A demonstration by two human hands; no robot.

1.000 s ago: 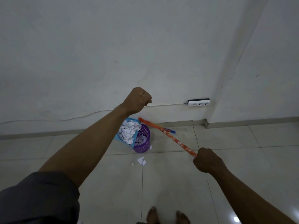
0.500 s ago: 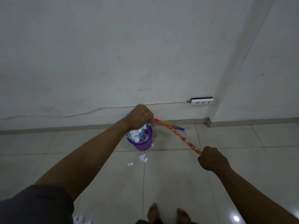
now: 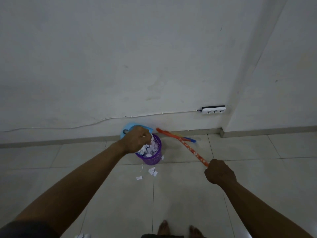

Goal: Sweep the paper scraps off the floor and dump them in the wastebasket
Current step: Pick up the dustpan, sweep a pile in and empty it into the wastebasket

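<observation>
Purple perforated wastebasket (image 3: 153,158), heaped with torn white paper scraps (image 3: 147,149)

Purple perforated wastebasket (image 3: 151,157) stands upright at frame centre, heaped with white paper scraps (image 3: 147,149). Light blue dustpan (image 3: 129,128) is tilted over its far rim, gripped in my left hand (image 3: 137,141). Loose scraps (image 3: 152,171) lie on the tile just below the wastebasket, more at the bottom edge, left of centre. The broom (image 3: 192,150), with an orange patterned handle, is held by my right hand (image 3: 219,173) and slants up-left. Its orange, yellow and blue head is at the baseboard.
</observation>
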